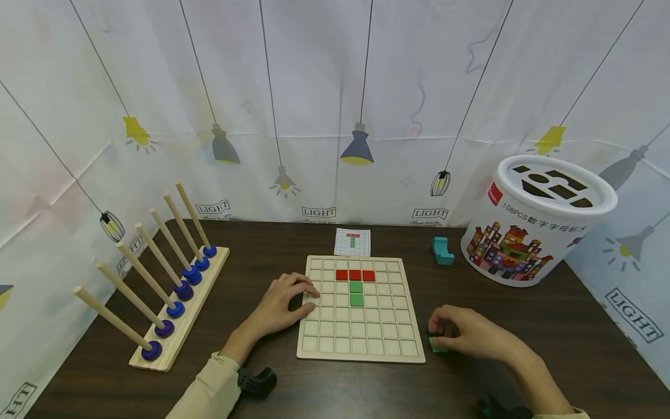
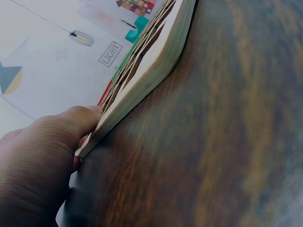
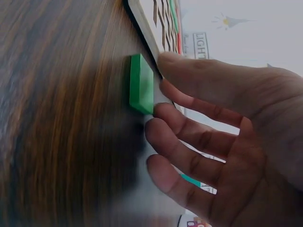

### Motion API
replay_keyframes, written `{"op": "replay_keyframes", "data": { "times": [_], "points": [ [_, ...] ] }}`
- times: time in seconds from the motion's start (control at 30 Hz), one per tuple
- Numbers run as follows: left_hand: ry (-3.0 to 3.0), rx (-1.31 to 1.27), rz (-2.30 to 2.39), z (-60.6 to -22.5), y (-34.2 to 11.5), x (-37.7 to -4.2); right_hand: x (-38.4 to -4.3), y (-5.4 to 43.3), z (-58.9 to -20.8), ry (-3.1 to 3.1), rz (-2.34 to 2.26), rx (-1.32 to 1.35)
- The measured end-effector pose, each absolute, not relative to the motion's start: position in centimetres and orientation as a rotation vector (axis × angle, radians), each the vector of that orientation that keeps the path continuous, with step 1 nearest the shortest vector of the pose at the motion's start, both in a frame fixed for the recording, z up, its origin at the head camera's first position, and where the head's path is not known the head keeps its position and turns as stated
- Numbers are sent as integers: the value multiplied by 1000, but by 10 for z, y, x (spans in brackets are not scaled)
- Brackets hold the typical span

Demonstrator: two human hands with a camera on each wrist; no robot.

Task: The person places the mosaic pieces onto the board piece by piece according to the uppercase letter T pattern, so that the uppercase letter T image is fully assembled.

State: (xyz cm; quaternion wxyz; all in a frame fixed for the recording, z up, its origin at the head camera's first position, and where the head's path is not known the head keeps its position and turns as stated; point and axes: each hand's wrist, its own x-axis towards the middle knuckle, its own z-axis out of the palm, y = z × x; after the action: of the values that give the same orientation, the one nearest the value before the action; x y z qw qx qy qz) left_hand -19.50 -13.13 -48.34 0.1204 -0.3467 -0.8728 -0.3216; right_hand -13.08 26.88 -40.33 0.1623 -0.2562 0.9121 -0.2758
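A pale wooden grid board (image 1: pixel 361 347) lies on the table, with a row of red tiles (image 1: pixel 355 275) and two green tiles (image 1: pixel 356 299) below its middle. My left hand (image 1: pixel 282 302) rests at the board's left edge, the thumb and fingertips touching it, fingers relaxed. To the right of the board my right hand (image 1: pixel 468 331) hovers over a loose green tile (image 3: pixel 142 85). In the right wrist view the thumb and bent fingers are spread apart beside that tile, with nothing gripped between them.
Behind the board lies a pattern card (image 1: pixel 353 242). A teal block (image 1: pixel 442 251) stands near a large white tub (image 1: pixel 523 233) at the back right. On the left is a wooden peg stand (image 1: pixel 173 343) with several blue rings.
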Motion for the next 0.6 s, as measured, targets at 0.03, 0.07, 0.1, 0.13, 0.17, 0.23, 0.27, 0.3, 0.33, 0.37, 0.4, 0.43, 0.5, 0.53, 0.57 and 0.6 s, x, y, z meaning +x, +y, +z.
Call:
{"op": "replay_keyframes", "data": {
  "times": [0.03, 0.07, 0.1, 0.13, 0.17, 0.23, 0.27, 0.3, 0.33, 0.37, 0.4, 0.43, 0.5, 0.53, 0.57, 0.6],
  "points": [
    [-2552, -1010, -941, -483, -131, -195, -130, 270, -403, 2586, -781, -724],
    [-2554, -1007, -942, -483, -131, -195, -130, 271, -403, 2570, -780, -718],
    [-2556, -1006, -942, -483, -132, -195, -130, 271, -404, 2557, -777, -710],
    [-2555, -1005, -941, -483, -132, -194, -129, 272, -404, 2543, -776, -700],
    [-2553, -1006, -938, -482, -132, -194, -129, 273, -404, 2528, -776, -691],
    [-2548, -1012, -947, -482, -131, -194, -128, 273, -403, 2506, -776, -674],
    [-2548, -1013, -950, -482, -131, -194, -128, 274, -403, 2497, -776, -668],
    [-2548, -1013, -956, -482, -131, -194, -128, 274, -403, 2490, -776, -665],
    [-2549, -1013, -959, -482, -131, -194, -128, 274, -403, 2485, -777, -666],
    [-2555, -1011, -961, -483, -131, -194, -127, 274, -404, 2483, -775, -666],
    [-2559, -1007, -965, -483, -131, -193, -127, 273, -404, 2484, -774, -667],
    [-2563, -1004, -965, -483, -131, -193, -127, 273, -404, 2489, -770, -671],
    [-2571, -998, -967, -483, -131, -193, -127, 273, -405, 2499, -764, -680],
    [-2575, -995, -965, -484, -131, -194, -127, 273, -405, 2504, -762, -682],
    [-2578, -994, -965, -484, -131, -194, -127, 273, -406, 2512, -757, -686],
    [-2579, -993, -964, -483, -131, -194, -127, 273, -406, 2519, -756, -691]
  ]
}}
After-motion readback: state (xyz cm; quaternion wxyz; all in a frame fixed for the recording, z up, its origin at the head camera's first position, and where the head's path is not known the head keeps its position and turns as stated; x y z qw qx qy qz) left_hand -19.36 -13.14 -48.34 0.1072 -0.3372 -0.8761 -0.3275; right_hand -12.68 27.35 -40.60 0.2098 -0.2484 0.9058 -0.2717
